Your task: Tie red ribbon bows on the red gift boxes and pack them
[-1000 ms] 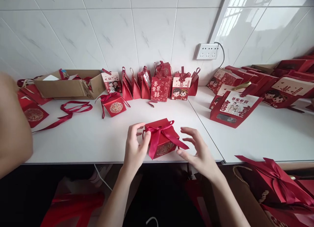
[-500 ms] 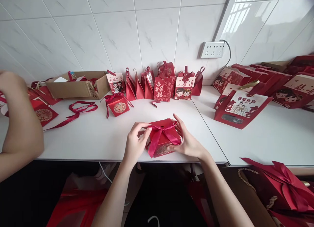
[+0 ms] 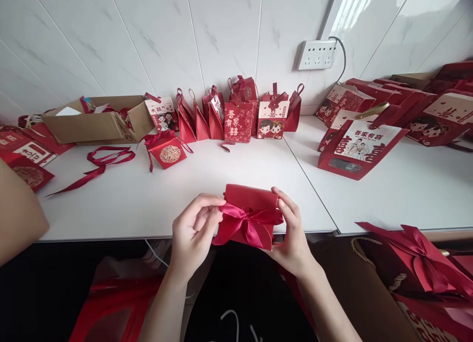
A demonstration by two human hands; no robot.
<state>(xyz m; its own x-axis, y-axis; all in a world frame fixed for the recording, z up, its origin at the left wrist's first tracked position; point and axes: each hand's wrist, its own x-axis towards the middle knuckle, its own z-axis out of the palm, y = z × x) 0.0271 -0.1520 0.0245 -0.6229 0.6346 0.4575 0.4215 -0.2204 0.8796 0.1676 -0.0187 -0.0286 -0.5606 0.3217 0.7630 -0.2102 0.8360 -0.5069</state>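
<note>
A red gift box [image 3: 254, 196] with a shiny ribbon bow [image 3: 247, 219] tied across its front is held up at the table's front edge. My left hand [image 3: 195, 228] pinches the left loop of the bow between thumb and fingertips. Around the box's right side, my right hand [image 3: 293, 236] grips with its fingers on the upper edge and its thumb low, partly hidden. Farther back on the table sits a similar small red box [image 3: 168, 152] with a bow and cords. A loose length of ribbon [image 3: 111, 157] lies to its left.
Several red gift boxes [image 3: 236, 120] line the wall, with more piled [image 3: 391, 98] at the right. An open cardboard box [image 3: 84, 122] stands back left. A co-worker's arm [image 3: 18, 214] is at the left edge. Ribboned boxes [image 3: 424, 258] sit below the table at right.
The box has come toward me and tilted back, so its top faces me more. My left hand still pinches the bow. The co-worker's arm has shifted left, and the whole view has moved slightly.
</note>
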